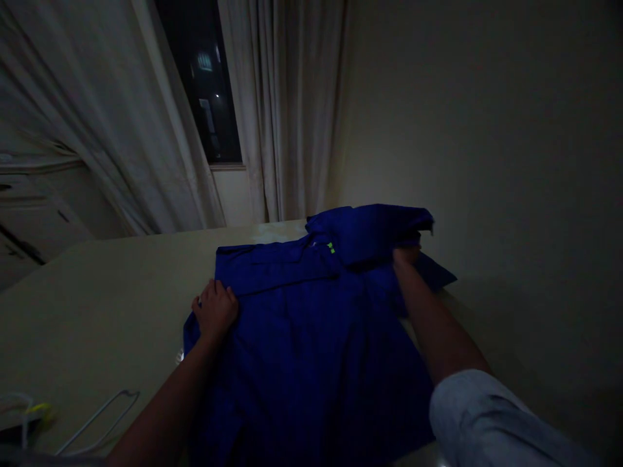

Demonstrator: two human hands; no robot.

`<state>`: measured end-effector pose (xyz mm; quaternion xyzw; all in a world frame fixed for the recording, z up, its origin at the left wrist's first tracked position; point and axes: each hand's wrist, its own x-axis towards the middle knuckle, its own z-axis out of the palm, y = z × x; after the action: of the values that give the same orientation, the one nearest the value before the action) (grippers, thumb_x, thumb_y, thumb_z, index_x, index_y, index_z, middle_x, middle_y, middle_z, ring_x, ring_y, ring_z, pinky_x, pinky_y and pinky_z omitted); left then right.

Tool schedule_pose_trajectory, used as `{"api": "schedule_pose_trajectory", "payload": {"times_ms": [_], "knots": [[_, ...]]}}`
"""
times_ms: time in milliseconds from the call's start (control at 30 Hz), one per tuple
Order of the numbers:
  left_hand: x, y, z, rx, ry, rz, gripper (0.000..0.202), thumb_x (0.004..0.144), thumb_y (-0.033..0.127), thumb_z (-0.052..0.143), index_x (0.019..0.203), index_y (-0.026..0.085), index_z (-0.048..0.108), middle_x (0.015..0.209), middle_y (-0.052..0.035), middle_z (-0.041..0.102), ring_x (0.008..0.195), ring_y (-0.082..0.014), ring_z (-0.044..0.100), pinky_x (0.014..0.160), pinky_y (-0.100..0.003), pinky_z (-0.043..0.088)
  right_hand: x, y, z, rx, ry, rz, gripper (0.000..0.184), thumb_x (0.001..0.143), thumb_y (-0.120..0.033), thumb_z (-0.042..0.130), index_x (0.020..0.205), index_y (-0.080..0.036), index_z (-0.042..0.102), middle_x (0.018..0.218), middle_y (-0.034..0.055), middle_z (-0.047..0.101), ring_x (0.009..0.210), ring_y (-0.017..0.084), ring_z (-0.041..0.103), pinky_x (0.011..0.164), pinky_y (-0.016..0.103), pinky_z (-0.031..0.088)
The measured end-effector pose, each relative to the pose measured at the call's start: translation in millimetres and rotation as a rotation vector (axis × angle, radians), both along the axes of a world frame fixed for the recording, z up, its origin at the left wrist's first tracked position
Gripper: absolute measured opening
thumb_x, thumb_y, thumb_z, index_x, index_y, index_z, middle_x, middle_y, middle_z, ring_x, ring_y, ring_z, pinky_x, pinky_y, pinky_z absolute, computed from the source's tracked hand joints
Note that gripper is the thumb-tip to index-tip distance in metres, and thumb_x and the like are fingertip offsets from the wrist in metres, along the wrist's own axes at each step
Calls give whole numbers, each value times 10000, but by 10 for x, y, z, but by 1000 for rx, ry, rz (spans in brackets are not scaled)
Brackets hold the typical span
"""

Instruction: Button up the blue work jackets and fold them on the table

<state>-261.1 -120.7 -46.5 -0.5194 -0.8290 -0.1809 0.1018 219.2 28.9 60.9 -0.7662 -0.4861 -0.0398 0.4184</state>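
A dark blue long-sleeved garment (311,344), likely a shirt or jacket, lies spread on a pale table, with folds across its upper part. My left hand (215,308) presses on its left edge, fingers apart and slightly bent over the cloth. Over at the right, my right hand (407,254) is closed on a blue sleeve (374,227), which is raised and folded over toward the garment's top. Its fingers are partly hidden by the cloth and blurred. Near the collar shows a small yellow-green mark (331,247).
The pale tabletop (117,292) reaches out to the left. A white wire hanger (100,415) lies at its lower left, near a yellow item (41,410) and a dark object at the frame's edge. Beyond are curtains (287,110), a dark window (207,84) and a plain wall (477,130).
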Motion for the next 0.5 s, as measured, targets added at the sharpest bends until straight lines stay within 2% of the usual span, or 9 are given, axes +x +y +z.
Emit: {"api": "schedule_pose_trajectory", "payload": {"times_ms": [33, 100, 167, 233, 333, 433, 500], "knots": [[-3, -8, -5, 16, 32, -16, 600, 1044, 326, 240, 1467, 27, 542, 1572, -253, 503, 1400, -376, 498, 1189, -565, 285, 197, -97, -129, 0, 30, -54, 421, 1032, -250, 448, 1358, -23, 587, 1325, 290, 624, 1209, 363, 621, 1025, 517, 481], [-23, -1, -9, 22, 96, -110, 585, 1042, 291, 245, 1491, 49, 533, 1605, -228, 476, 1435, -353, 474, 1222, -541, 246, 416, -274, -444, 1, 72, -102, 525, 987, -226, 413, 1410, 66, 520, 1387, 366, 567, 1311, 413, 554, 1079, 536, 433], [-15, 47, 16, -23, 147, -269, 575, 1009, 205, 283, 1517, 102, 531, 1631, -176, 462, 1463, -327, 454, 1247, -530, 211, 474, -373, -743, 4, 88, -91, 604, 960, -262, 429, 1458, 79, 470, 1438, 361, 543, 1367, 410, 512, 1123, 521, 400], [98, 137, 81, -81, 171, -434, 619, 953, 113, 325, 1531, 167, 538, 1634, -125, 472, 1482, -301, 441, 1263, -526, 190, 463, -385, -952, 3, 96, -65, 646, 955, -300, 434, 1482, 72, 455, 1457, 345, 544, 1380, 400, 503, 1144, 504, 384], [566, 311, 208, -125, 130, -619, 655, 956, 100, 358, 1575, 266, 495, 1661, -100, 437, 1503, -291, 428, 1255, -548, 224, 455, -322, -1080, 1, 52, -24, 651, 970, -325, 415, 1511, 33, 458, 1462, 316, 559, 1365, 388, 515, 1151, 499, 367], [1252, 446, 252, -173, 38, -765, 551, 1059, 328, 401, 1608, 355, 432, 1730, -130, 279, 1554, -370, 340, 1200, -637, 285, 492, -282, -1104, -23, -16, 10, 628, 988, -339, 387, 1521, -21, 488, 1446, 278, 589, 1330, 372, 541, 1139, 491, 367], [1650, 495, 219, -220, -8, -797, 530, 1076, 481, 390, 1574, 335, 495, 1716, -184, 290, 1550, -431, 322, 1149, -681, 313, 520, -282, -1119, -36, -31, 11, 612, 995, -342, 376, 1501, -31, 525, 1423, 271, 608, 1311, 364, 554, 1128, 484, 374]]}}
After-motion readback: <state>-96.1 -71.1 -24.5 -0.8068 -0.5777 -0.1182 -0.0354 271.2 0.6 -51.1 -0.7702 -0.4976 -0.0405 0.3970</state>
